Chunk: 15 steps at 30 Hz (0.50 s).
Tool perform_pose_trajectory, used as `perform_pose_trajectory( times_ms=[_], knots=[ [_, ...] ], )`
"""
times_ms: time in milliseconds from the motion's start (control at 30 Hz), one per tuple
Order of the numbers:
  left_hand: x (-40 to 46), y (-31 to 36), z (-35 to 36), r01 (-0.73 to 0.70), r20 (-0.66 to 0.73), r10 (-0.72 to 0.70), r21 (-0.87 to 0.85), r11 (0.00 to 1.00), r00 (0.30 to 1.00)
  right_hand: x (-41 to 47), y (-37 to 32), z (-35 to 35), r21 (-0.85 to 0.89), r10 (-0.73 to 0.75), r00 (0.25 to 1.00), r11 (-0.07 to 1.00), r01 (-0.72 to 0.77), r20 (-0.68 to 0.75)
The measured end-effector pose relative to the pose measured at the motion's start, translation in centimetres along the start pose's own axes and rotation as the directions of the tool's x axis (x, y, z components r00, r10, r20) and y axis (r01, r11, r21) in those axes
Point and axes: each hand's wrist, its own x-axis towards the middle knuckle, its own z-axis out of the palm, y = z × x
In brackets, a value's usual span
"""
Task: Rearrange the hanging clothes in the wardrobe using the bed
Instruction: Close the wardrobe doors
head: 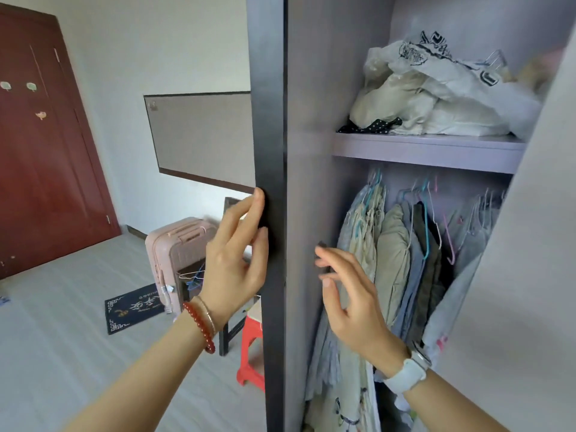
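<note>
Left hand (235,260) has fingertips resting on the dark door (269,151) edge mid-frame; right hand (349,294) is spread, holding nothing. I'd push the door fully aside first. Clothes (405,260), soft cottons on thin wire hangers, hang lower right under the shelf (430,151).

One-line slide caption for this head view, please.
Left hand on the dark wardrobe door's edge, right hand open before the hanging clothes.
</note>
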Motion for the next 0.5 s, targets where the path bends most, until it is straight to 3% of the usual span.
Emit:
perform_pose_trajectory(
  times_ms=[300, 500],
  knots=[
    [2.1, 7.7, 11.4, -0.221, 0.187, 0.265, -0.227, 0.948, 0.946, -3.9, 1.9, -9.6, -0.181, 0.159, 0.958, 0.962, -0.205, -0.238],
    [3.6, 11.0, 19.9, -0.240, 0.356, 0.309, -0.225, 0.944, 0.882, -5.6, 4.9, -15.2, -0.466, 0.249, 0.945, 0.824, -0.321, -0.211]
  ],
)
